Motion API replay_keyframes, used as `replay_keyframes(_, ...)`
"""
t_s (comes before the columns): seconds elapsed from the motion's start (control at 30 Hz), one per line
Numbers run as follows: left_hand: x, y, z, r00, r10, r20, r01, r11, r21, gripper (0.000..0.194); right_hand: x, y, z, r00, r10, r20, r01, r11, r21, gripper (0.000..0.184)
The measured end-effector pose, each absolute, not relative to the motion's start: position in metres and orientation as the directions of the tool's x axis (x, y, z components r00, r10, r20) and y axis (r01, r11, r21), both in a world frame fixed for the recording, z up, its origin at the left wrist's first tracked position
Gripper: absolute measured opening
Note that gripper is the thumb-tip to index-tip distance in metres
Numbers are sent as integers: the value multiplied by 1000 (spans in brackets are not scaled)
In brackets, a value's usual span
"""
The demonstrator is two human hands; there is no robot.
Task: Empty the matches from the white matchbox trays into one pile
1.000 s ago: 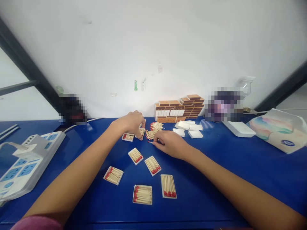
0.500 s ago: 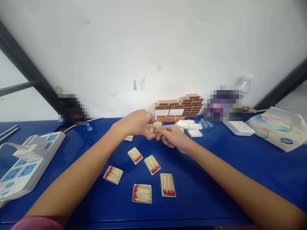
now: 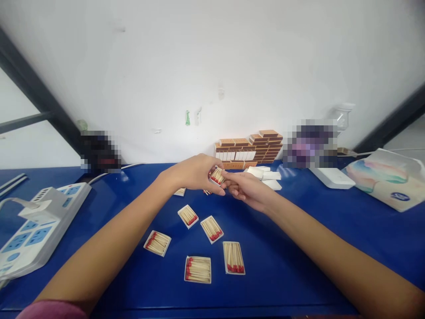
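Observation:
My left hand [image 3: 194, 173] is raised above the blue table [image 3: 299, 230] and closed round a small white tray of red-tipped matches [image 3: 217, 176]. My right hand [image 3: 247, 188] meets it from the right, its fingertips pinched at the tray's edge. Whether a match is in that pinch is too small to see. Under the hands a few loose matches [image 3: 206, 192] and another filled tray [image 3: 179, 192] lie on the table. Several filled trays lie nearer me, among them one at the front middle [image 3: 198, 269] and one beside it [image 3: 233, 257].
Stacked brown matchbox sleeves [image 3: 249, 150] stand against the wall, with white empty trays [image 3: 265, 175] in front. A white power strip [image 3: 33, 226] lies at the left. A flat white box [image 3: 332, 177] and a tissue pack [image 3: 385, 179] sit at the right.
My left hand has lifted a match tray off the table. My right hand left the loose matches, rose and came to the tray's edge.

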State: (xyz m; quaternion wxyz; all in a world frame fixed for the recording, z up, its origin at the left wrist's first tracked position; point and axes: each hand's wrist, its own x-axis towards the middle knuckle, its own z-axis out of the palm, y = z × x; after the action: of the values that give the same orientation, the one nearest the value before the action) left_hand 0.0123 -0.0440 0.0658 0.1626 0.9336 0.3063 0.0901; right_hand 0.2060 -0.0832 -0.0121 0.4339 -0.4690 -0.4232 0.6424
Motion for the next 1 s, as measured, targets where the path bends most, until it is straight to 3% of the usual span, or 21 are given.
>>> replay_keyframes(0.1, 13, -41, 64, 800, 597, 62, 545, -767, 338, 28, 205, -84, -12, -174, 954, -245, -158, -273, -949, 29)
replay_keyframes(0.37, 12, -38, 58, 831, 556, -20, 516, -755, 405, 39, 214, -79, -14, -135, 975, -175, -45, -182, -982, 49)
replay_keyframes(0.53, 9, -36, 57, 782, 621, -55, 589, -707, 391, 69, 222, -75, -16, -162, 976, -143, 30, -140, -990, 57)
replay_keyframes(0.67, 7, -34, 56, 779, 624, -55, 599, -715, 360, 76, 222, -75, -15, -191, 972, -140, 80, -127, -989, 55)
replay_keyframes(0.77, 6, -32, 55, 786, 617, -29, 599, -750, 279, 85, 221, -75, -17, -166, 978, -126, 120, -107, -987, 53)
replay_keyframes(0.9, 5, -31, 51, 758, 651, -34, 652, -756, 61, 113, 220, -74, -23, -149, 983, -106, 179, -78, -981, 53)
replay_keyframes(1.0, 5, -27, 43, 755, 656, -10, 655, -755, -35, 131, 222, -73, -24, -125, 989, -80, 235, -48, -971, 53)
